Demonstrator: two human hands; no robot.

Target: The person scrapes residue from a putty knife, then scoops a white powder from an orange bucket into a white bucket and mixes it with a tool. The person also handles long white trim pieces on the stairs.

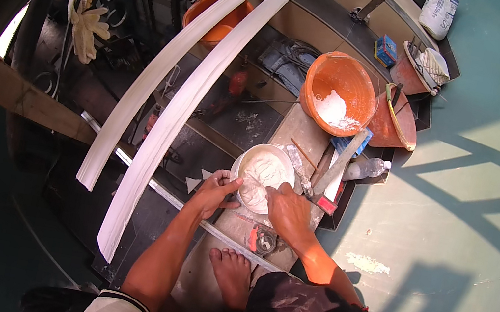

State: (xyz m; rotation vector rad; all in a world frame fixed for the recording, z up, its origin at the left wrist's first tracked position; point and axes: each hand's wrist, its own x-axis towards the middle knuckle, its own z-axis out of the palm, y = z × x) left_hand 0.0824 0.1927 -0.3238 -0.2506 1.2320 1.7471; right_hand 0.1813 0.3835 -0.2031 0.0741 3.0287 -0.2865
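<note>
A white plastic tub [235,173] of pale, thick paste [263,171] stands on a dusty wooden plank [297,129] before me. My left hand [216,192] grips the tub's near left rim, thumb on top. At the right side of the tub, my right hand [288,210] is closed with its fingers at the paste; a tool in it is mostly hidden, so what it holds cannot be made out. A tape measure [262,240] lies on the plank just below the tub.
Two long white curved mouldings [178,108] slant across the left. An orange bucket [343,80] with white powder stands beyond the tub. A hand saw [340,164], plastic bottles [368,170] and red buckets [393,123] are to the right. A metal straightedge [165,194] crosses the plank by my bare foot.
</note>
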